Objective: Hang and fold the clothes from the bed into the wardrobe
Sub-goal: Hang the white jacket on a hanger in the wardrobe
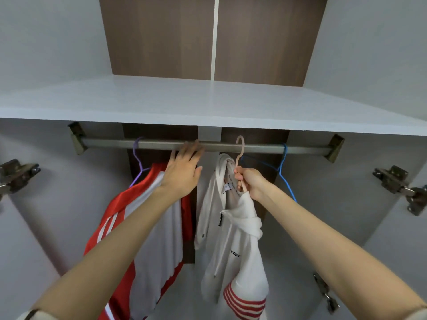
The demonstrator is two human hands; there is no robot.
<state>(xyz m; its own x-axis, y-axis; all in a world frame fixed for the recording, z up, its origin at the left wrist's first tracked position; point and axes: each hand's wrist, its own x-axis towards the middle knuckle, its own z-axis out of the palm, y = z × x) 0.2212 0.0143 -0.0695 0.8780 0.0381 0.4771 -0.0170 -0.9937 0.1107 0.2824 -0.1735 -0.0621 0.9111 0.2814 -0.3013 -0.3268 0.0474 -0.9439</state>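
An empty blue hanger [283,172] is hanging off to my right. Metal hinges are sitting on both sides, left [17,175] and right [397,183]. A white shelf [208,100] is running above, brown panels [161,35] standing behind it.

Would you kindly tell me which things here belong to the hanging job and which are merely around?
In use: pink hanger, white hoodie, rail, right hand, left hand.
Merely around: red-and-white jacket, purple hanger, blue hanger, door hinges.

At nine o'clock the red fabric jacket [120,204] bears white stripes, its wire hanger [136,155] purple. The white hooded sweatshirt [240,245] shows red cuff stripes on a pink hanger [240,148].
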